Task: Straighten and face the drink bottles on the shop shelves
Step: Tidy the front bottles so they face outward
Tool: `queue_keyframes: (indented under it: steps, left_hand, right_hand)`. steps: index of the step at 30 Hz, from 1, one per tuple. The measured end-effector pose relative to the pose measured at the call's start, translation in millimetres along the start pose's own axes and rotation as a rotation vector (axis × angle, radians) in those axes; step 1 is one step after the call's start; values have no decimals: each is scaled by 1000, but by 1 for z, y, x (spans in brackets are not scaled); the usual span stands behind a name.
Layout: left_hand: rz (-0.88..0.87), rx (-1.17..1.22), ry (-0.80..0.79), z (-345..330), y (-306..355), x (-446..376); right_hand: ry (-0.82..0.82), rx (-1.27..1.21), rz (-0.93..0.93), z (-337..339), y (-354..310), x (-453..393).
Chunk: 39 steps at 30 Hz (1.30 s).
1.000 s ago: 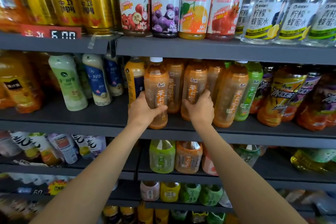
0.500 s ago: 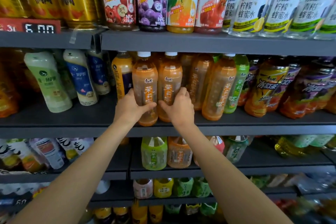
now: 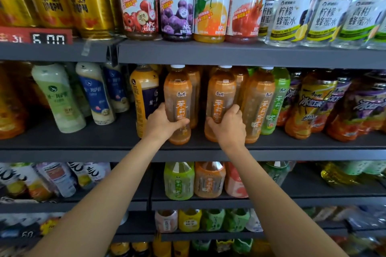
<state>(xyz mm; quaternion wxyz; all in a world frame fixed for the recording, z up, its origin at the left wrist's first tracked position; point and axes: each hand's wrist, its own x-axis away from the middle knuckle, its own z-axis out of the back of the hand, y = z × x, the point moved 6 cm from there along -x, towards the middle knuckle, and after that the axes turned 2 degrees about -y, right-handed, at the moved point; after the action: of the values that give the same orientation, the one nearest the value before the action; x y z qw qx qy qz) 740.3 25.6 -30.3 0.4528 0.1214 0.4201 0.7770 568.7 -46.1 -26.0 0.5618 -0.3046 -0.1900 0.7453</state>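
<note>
Now | left hand (image 3: pixel 161 124) is wrapped round left tea bottle (image 3: pixel 178 102) | right hand (image 3: pixel 228 126) round right bottle (image 3: pixel 219 100) | both upright at frame centre, a gap kept between them.

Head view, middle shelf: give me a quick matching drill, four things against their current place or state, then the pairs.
Things:
1. left hand
2. right hand
3. green tea bottle
4. gold cans

States:
A. top shelf, left end
B. grips the left orange tea bottle
C. untouched, right of the orange bottles
D. grips the next orange tea bottle

Pairs: 1-B, 2-D, 3-C, 4-A
</note>
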Motion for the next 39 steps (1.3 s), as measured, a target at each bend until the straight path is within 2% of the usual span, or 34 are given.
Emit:
queue_keyframes:
  steps: [8,11,15,17,21,26,29,32,36,39]
  left_hand:
    - [6,139,-204,-17,2,-11]
    - [-14,146,-197,-29,9,-13]
    - [0,78,-57,-34,14,-20]
    - [16,46,-43,-35,13,-26]
    - [2,15,-74,-35,13,-32]
    - [-19,108,-204,-31,11,-29]
    - [-36,119,-207,-27,9,-24]
    - [-40,156,-211,-23,4,-17]
    - [-23,261,-205,-18,-2,-5]
    - [-19,320,-194,-13,-6,1]
  right_hand:
    - [-17,-15,26,-3,1,-5]
    - [-24,-13,37,-4,2,-7]
    - [-25,-15,42,-4,3,-9]
    - [-24,-14,38,-4,3,-10]
    - [-25,-11,42,-7,2,-12]
    - [-26,-21,48,-8,2,-16]
    - [-17,-31,56,-9,0,-19]
    - [-106,-174,31,-14,5,-31]
    - [-336,-415,7,-28,12,-37]
    - [-373,-403,16,-37,5,-38]
